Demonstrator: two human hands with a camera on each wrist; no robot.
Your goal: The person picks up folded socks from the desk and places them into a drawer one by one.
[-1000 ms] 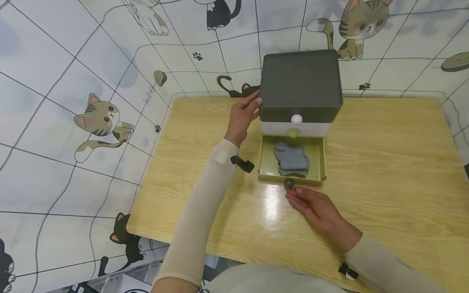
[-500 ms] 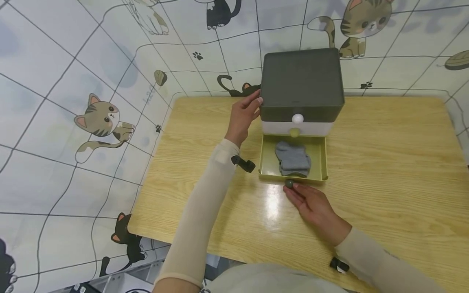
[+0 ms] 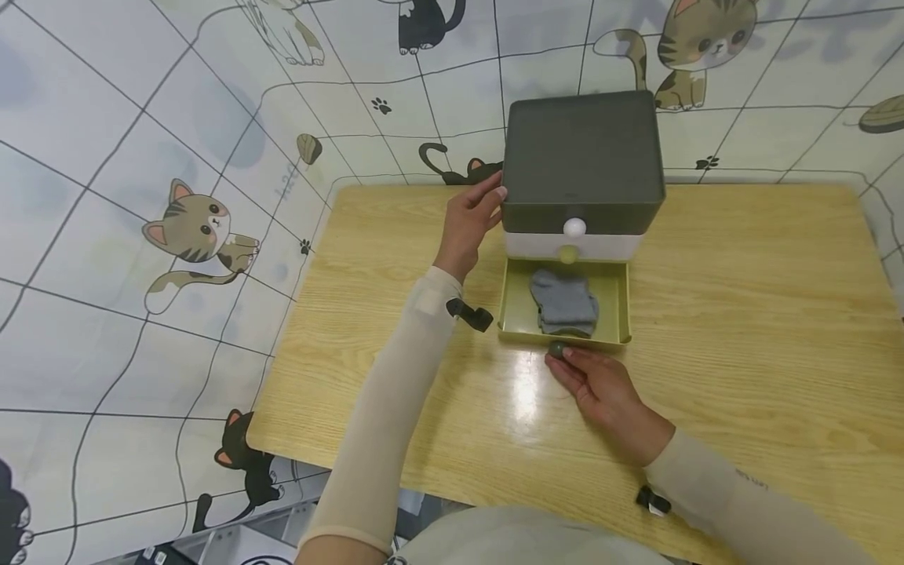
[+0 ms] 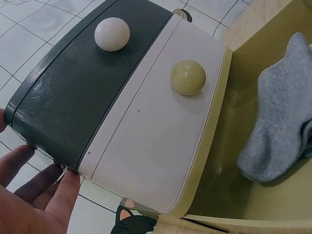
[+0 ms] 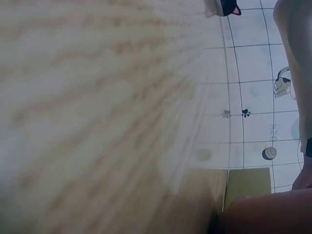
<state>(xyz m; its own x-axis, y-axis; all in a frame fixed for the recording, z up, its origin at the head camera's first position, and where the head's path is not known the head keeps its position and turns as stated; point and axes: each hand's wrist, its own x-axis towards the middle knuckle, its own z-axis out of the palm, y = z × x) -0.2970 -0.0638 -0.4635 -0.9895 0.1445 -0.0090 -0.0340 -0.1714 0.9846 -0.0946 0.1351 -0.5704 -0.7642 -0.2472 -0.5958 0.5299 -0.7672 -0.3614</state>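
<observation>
A small drawer cabinet with a dark grey top stands at the back of the table. Its yellow-green bottom drawer is pulled out, and folded grey socks lie inside. My right hand pinches the dark round knob at the drawer's front. Against the cabinet's left side, the fingers of my left hand rest near the top; the left wrist view shows those fingers touching the dark upper part. The right wrist view shows mostly blurred tabletop and part of the hand.
Above the pulled-out drawer are a white knob and a yellow-green knob on the closed drawers. The wooden table meets a cat-patterned wall covering at the back and left. Grey containers stand below the table's front edge.
My right hand has moved slightly left and forward, and its fingers have come around the drawer's knob. The drawer front sits marginally closer to the cabinet. My left hand has stayed in place.
</observation>
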